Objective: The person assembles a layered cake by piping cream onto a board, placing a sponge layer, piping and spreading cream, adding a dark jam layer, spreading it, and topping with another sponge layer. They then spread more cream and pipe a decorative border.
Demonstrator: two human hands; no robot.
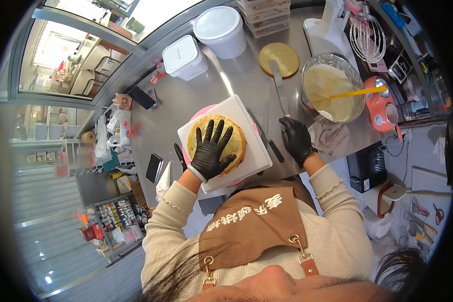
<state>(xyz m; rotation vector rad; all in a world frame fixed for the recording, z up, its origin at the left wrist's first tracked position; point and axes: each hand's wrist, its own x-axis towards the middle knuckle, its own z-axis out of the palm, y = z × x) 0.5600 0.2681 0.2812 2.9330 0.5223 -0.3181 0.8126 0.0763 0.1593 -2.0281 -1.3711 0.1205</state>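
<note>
My left hand [211, 154], in a black glove, lies flat with spread fingers on top of a round sponge cake [236, 132]. Under the cake is a white square board [258, 156], resting on a pink turntable [204, 110]. To the right, my gloved right hand [297, 141] grips an icing spatula [280, 92] by its handle, which the fingers mostly hide. The spatula's blade tip overlaps a second round sponge layer [285, 53] farther back. A long knife [275, 151] lies between the board and my right hand.
A metal bowl of cream [334, 90] with a yellow-handled spatula stands at right, beside a stand mixer [324, 34] and cloth [330, 137]. White tubs [221, 32] line the back. A piping bag [164, 181] and phone [154, 168] lie left on the steel table [158, 128].
</note>
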